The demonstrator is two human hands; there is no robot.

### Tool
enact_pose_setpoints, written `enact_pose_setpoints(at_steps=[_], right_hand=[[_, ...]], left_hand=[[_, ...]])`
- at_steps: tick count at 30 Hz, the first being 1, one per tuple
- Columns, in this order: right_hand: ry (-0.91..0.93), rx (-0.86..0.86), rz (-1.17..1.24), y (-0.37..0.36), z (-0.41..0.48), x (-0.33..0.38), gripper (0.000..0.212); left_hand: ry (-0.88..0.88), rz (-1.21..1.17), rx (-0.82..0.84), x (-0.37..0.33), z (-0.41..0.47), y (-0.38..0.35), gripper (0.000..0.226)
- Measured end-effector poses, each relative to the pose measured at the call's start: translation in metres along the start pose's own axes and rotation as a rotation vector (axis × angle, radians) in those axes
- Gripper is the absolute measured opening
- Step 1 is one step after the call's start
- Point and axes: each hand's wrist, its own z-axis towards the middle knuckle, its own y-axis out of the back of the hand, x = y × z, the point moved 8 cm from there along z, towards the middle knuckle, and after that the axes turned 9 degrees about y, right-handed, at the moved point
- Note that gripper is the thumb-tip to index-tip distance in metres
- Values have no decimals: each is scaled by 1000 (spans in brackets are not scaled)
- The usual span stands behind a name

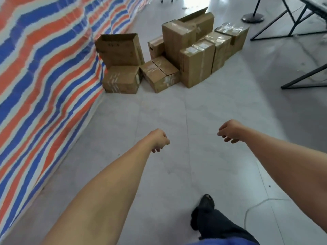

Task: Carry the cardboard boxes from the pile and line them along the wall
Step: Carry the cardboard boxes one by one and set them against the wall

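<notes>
A pile of several brown cardboard boxes stands on the floor ahead. An open-topped box [120, 50] sits on a taped box [121, 80] right against the striped tarp wall [44, 68]. A low box [160, 73] and tall taped boxes [196, 64] cluster to the right. My left hand [159, 140] and my right hand [230, 130] hang out in front of me, well short of the pile, fingers loosely curled downward, holding nothing.
Grey tiled floor [177, 112] stretches between me and the boxes. Black metal table legs [300, 80] and a round stand base [253, 18] lie at the right and far right. My dark shoe [205, 206] steps forward at the bottom.
</notes>
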Motion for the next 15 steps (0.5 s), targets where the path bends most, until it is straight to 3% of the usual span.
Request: enact_pose_setpoints(at_steps=[7, 15], right_hand=[[35, -47, -10, 131, 146, 61, 19], [12, -17, -30, 211, 318, 91, 18]], left_hand=[[-19, -40, -31, -129, 105, 82, 22], [19, -37, 17, -231, 263, 166, 24]])
